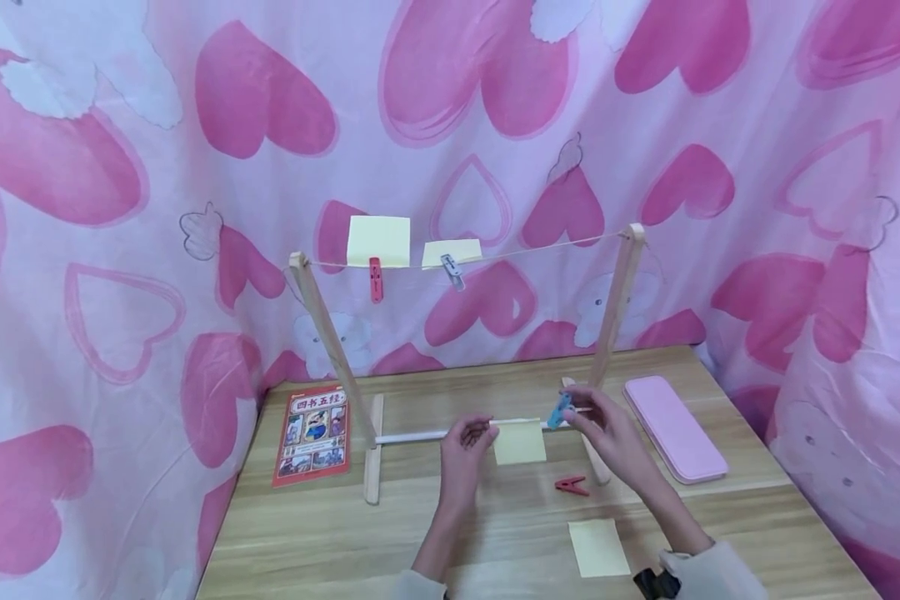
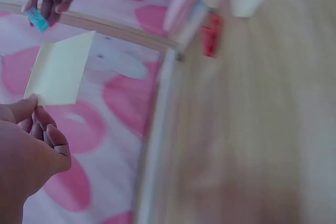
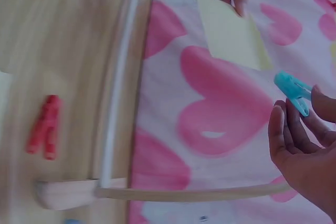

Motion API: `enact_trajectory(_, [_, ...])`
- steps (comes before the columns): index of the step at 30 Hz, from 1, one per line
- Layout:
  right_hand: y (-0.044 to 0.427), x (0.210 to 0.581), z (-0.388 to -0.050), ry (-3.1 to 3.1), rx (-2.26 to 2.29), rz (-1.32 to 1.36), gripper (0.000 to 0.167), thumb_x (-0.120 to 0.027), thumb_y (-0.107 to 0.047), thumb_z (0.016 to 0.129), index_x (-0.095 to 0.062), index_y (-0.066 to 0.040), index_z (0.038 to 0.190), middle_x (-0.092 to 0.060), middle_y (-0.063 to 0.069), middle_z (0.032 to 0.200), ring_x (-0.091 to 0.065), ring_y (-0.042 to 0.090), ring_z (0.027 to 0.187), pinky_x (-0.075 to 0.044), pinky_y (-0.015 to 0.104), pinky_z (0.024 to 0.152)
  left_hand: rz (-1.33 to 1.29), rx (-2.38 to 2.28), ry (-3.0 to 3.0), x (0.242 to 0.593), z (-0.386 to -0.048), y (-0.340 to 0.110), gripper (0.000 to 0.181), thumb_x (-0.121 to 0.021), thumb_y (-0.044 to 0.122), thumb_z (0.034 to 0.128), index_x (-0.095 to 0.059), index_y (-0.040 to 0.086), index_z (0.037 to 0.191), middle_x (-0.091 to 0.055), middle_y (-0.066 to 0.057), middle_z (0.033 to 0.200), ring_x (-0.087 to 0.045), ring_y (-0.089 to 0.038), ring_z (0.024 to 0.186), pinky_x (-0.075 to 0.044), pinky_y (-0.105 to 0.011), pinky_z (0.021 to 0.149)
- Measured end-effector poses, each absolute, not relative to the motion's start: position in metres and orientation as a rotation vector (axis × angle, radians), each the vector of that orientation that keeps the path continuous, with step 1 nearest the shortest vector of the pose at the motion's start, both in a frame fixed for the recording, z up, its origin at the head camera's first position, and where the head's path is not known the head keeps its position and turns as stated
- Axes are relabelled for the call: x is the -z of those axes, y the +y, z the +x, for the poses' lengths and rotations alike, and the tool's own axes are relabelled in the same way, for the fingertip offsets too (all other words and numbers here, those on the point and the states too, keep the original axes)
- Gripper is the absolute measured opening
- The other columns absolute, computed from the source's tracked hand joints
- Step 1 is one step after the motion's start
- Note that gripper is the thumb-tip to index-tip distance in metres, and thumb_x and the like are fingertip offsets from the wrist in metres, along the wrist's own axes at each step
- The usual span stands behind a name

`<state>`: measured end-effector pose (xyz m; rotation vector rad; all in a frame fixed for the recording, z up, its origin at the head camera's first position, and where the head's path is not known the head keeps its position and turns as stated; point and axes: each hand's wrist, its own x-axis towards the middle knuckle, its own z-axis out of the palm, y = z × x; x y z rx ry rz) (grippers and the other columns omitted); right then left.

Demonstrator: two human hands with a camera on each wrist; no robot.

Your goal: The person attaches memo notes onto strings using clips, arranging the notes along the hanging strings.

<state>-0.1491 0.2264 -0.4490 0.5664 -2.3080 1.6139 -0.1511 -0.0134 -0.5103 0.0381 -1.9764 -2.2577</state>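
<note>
My left hand point(image 1: 465, 458) pinches the corner of a folded yellow paper point(image 1: 521, 443), held in the air before the string frame; the left wrist view shows the thumb on the paper's corner point(image 2: 63, 72). To its right, my right hand point(image 1: 607, 433) pinches a blue clothespin point(image 1: 560, 411) between thumb and fingers, apart from the paper. In the right wrist view the clothespin point(image 3: 292, 90) is near the paper's lower edge. On the string, a red clothespin point(image 1: 376, 279) holds one yellow paper point(image 1: 378, 241) and a grey clothespin point(image 1: 452, 271) holds another point(image 1: 465, 249).
A red clothespin point(image 1: 572, 486) and a yellow sheet point(image 1: 598, 547) lie on the table point(image 1: 330, 542). A red booklet point(image 1: 312, 435) lies at the left, a pink case point(image 1: 675, 428) at the right. Two wooden posts point(image 1: 330, 342) carry the string, with a white bar point(image 1: 412, 437) low between them.
</note>
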Motion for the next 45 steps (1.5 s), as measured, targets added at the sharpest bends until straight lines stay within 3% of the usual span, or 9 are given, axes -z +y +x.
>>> enact_trajectory(5, [0.221, 0.414, -0.157, -2.331, -1.614, 0.557, 0.033, -0.072, 0.002, 0.103, -0.067, 0.007, 0.136, -0.075, 0.021, 0.116, -0.067, -0.002, 0.1, -0.058, 0.015, 0.083, 0.041, 2.236, -1.931, 0.466, -0.171, -0.009, 0.021, -0.079, 0.01, 0.1011, -0.074, -0.003, 0.117, -0.073, -0.01, 0.111, -0.068, -0.014, 0.103, -0.057, -0.02, 0.094])
enact_trajectory(9, [0.214, 0.376, -0.166, -2.239, -1.631, 0.665, 0.03, -0.075, 0.009, 0.098, -0.069, 0.008, 0.127, -0.075, 0.011, 0.112, -0.07, 0.002, 0.097, -0.059, 0.015, 0.084, -0.037, 2.221, -1.862, 0.424, -0.186, -0.007, 0.022, -0.077, 0.01, 0.1029, -0.074, -0.005, 0.119, -0.073, -0.008, 0.111, -0.066, -0.012, 0.103, -0.056, -0.02, 0.095])
enact_trajectory(17, [0.202, 0.284, -0.184, -2.149, -1.511, 0.902, 0.026, -0.075, 0.013, 0.095, -0.073, 0.009, 0.121, -0.074, 0.008, 0.125, -0.066, 0.007, 0.118, -0.051, 0.017, 0.104, -0.15, 2.173, -1.776, 0.358, -0.212, -0.002, 0.022, -0.076, 0.011, 0.104, -0.076, -0.001, 0.122, -0.073, -0.004, 0.112, -0.066, -0.012, 0.104, -0.057, -0.023, 0.096])
enact_trajectory(23, [0.196, 0.236, -0.208, -2.095, -1.468, 0.895, 0.019, -0.08, 0.007, 0.096, -0.079, 0.006, 0.115, -0.078, 0.004, 0.114, -0.071, 0.015, 0.104, -0.057, 0.02, 0.095, -0.05, 2.26, -1.663, 0.335, -0.225, 0.005, 0.02, -0.077, 0.009, 0.103, -0.076, 0.0, 0.12, -0.07, 0.0, 0.107, -0.063, -0.011, 0.099, -0.053, -0.022, 0.09])
enact_trajectory(29, [0.191, 0.212, -0.231, -2.1, -1.567, 0.798, 0.017, -0.082, -0.001, 0.097, -0.081, 0.005, 0.114, -0.077, 0.004, 0.11, -0.073, 0.017, 0.097, -0.06, 0.02, 0.092, -0.033, 2.286, -1.586, 0.325, -0.231, 0.009, 0.02, -0.078, 0.006, 0.1019, -0.077, -0.003, 0.12, -0.072, -0.002, 0.106, -0.064, -0.012, 0.097, -0.054, -0.022, 0.089])
enact_trajectory(35, [0.186, 0.2, -0.244, -2.198, -1.507, 0.7, 0.017, -0.083, -0.009, 0.098, -0.084, -0.001, 0.113, -0.076, 0.005, 0.113, -0.07, 0.016, 0.102, -0.06, 0.02, 0.086, -0.046, 2.3, -1.538, 0.315, -0.235, 0.014, 0.02, -0.077, 0.005, 0.1023, -0.075, -0.003, 0.121, -0.069, -0.002, 0.106, -0.06, -0.013, 0.098, -0.053, -0.022, 0.089])
enact_trajectory(45, [0.183, 0.194, -0.255, -2.25, -1.405, 0.71, 0.012, -0.083, -0.002, 0.096, -0.085, 0.002, 0.107, -0.08, 0.014, 0.112, -0.071, 0.024, 0.107, -0.059, 0.018, 0.088, -0.056, 2.309, -1.493, 0.303, -0.239, 0.024, 0.018, -0.076, 0.007, 0.1038, -0.073, -0.003, 0.118, -0.067, -0.002, 0.105, -0.06, -0.012, 0.097, -0.054, -0.022, 0.09])
